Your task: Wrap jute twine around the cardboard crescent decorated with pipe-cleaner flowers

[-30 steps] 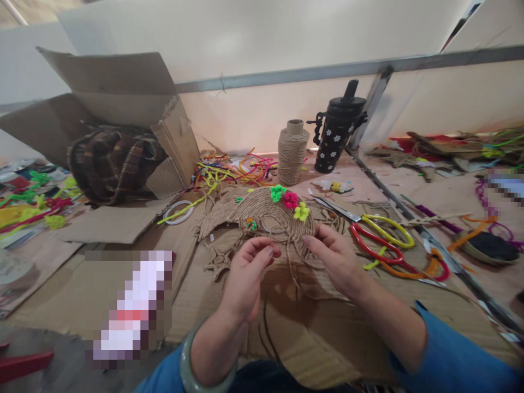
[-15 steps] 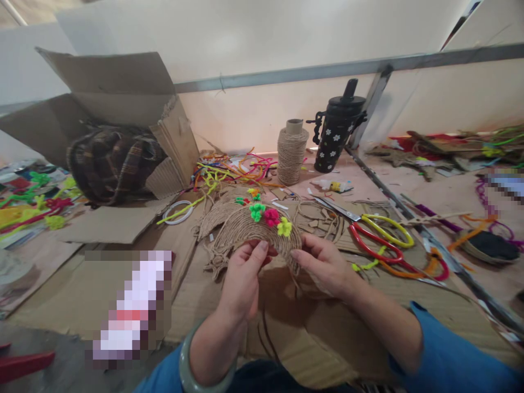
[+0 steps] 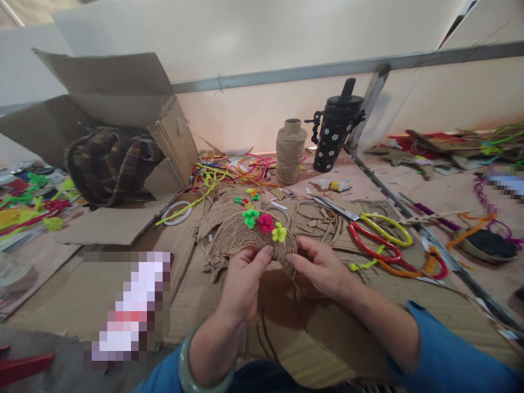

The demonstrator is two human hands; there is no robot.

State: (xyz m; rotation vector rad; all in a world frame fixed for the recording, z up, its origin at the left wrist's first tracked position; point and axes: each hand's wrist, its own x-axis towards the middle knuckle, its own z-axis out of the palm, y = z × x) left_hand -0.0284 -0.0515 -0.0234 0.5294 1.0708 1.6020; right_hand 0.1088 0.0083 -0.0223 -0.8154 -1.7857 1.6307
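Note:
A curved piece of coiled twine (image 3: pixel 233 234) is held between both hands over the cardboard. Green (image 3: pixel 251 219), pink (image 3: pixel 266 222) and yellow (image 3: pixel 279 232) fuzzy flowers sit along its upper part. My left hand (image 3: pixel 244 281) pinches the lower edge, thumb on top. At the right end, my right hand (image 3: pixel 321 267) grips the piece between thumb and fingers. Another twine piece with small flowers lies just behind it. Loose twine strands hang below the right end.
Behind stand a twine spool (image 3: pixel 290 155) and a black flowered tumbler (image 3: pixel 333 134). Scissors with red and yellow handles (image 3: pixel 376 240) lie at the right. An open cardboard box (image 3: pixel 176 144) holding plaid cloth is at the left, beside colourful pipe cleaners (image 3: pixel 233 169).
The twine piece and its flowers have shifted slightly left and tilted a little. Both hands keep their hold, with the left thumb moved slightly.

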